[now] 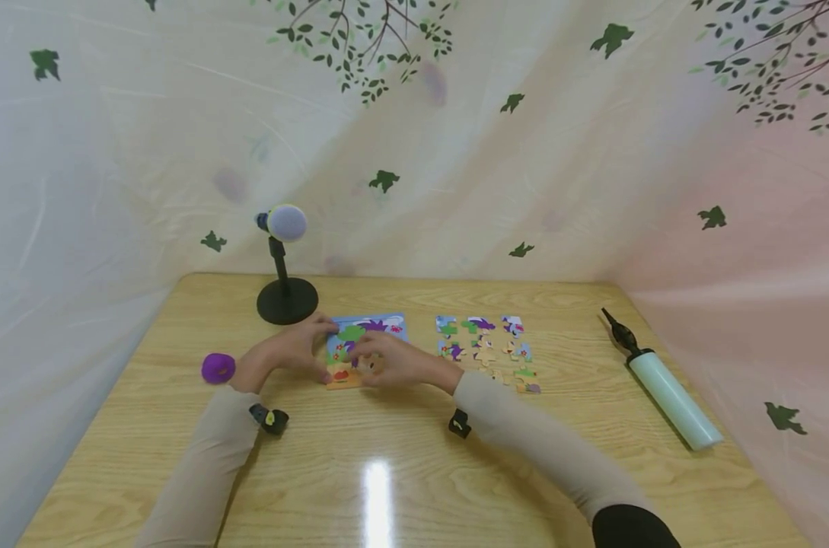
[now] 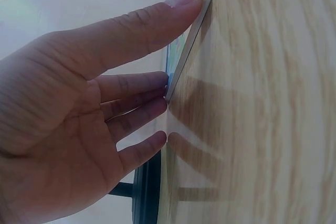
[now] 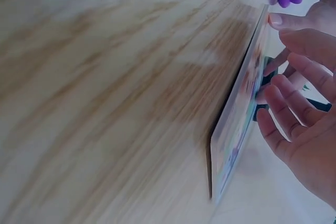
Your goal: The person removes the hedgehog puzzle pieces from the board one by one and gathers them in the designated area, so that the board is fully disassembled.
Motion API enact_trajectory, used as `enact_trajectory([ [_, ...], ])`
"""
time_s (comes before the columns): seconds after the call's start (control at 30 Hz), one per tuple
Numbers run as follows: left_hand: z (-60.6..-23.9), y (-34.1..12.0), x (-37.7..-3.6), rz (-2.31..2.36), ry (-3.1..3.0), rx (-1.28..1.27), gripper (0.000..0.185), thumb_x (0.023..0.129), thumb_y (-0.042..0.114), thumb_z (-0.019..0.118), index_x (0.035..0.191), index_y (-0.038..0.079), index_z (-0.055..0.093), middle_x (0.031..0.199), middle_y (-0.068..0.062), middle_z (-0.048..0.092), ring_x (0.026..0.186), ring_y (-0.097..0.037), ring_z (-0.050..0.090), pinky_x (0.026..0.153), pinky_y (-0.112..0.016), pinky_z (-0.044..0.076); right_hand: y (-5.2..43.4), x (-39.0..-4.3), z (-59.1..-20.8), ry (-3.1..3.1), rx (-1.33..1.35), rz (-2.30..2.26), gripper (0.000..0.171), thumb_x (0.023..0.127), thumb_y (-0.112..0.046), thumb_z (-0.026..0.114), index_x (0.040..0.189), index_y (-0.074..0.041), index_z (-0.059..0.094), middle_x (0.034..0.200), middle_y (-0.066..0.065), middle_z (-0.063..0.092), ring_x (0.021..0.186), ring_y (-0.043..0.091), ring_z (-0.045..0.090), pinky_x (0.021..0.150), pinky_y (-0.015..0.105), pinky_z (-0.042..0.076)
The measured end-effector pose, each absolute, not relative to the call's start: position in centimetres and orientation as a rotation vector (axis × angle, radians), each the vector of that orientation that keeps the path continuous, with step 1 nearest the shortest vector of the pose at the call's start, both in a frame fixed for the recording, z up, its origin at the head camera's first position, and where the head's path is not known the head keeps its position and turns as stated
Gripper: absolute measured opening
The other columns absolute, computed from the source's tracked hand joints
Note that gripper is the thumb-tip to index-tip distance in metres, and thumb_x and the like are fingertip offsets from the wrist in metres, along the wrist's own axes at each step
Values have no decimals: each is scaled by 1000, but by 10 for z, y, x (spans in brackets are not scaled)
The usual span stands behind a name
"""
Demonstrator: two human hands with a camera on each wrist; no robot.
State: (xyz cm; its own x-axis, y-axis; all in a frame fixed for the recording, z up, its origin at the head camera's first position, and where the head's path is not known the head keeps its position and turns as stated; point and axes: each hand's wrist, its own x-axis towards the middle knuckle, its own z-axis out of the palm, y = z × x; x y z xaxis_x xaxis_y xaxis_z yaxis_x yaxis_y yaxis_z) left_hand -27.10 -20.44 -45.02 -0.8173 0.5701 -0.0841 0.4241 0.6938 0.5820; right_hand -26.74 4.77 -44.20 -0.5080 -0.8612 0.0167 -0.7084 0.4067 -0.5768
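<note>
A colourful picture puzzle board point(image 1: 378, 323) lies flat on the wooden table, with purple, green and orange shapes on blue. My left hand point(image 1: 292, 350) spans its left side; the thumb point(image 2: 181, 3) rests on the near corner and the straight fingers reach the far part of that edge. Above the board's middle hovers my right hand point(image 1: 396, 360), its fingers loosely bent. From the right wrist view, no piece shows in that hand's relaxed fingers point(image 3: 283, 103). Part of the picture is hidden under the right hand.
Several loose jigsaw pieces point(image 1: 484, 350) are spread right of the board. A round-headed lamp-like object on a black stand point(image 1: 287, 301) is behind the left hand, and a purple lump point(image 1: 218, 368) beside the left wrist. A pale hand pump point(image 1: 674, 399) lies far right.
</note>
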Motion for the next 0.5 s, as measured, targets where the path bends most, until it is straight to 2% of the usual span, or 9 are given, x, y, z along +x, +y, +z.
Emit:
enact_trajectory([
  [0.1, -450, -205, -271, 821, 2643, 783, 91, 69, 26, 92, 143, -6, 50, 145, -26, 43, 137, -46, 43, 116, -61, 38, 42, -270, -443, 2369, -1372, -767, 40, 89, -7, 76, 129, -4, 68, 126, 12, 64, 112, 26, 60, 90, 32, 56],
  [0.3, -450, -206, -272, 830, 2635, 781, 89, 70, 25, 92, 143, -6, 51, 145, -26, 43, 137, -46, 43, 117, -60, 38, 36, -274, -445, 2368, -1322, -758, 47, 89, -10, 77, 135, -7, 66, 128, 10, 64, 109, 23, 60, 83, 21, 52],
  [0.5, -450, -206, -272, 832, 2633, 791, 89, 70, 27, 92, 142, -6, 51, 143, -25, 43, 136, -45, 43, 116, -61, 38, 33, -274, -446, 2353, -1304, -759, 47, 90, -12, 75, 136, -6, 65, 133, 10, 62, 109, 21, 61, 82, 19, 53],
])
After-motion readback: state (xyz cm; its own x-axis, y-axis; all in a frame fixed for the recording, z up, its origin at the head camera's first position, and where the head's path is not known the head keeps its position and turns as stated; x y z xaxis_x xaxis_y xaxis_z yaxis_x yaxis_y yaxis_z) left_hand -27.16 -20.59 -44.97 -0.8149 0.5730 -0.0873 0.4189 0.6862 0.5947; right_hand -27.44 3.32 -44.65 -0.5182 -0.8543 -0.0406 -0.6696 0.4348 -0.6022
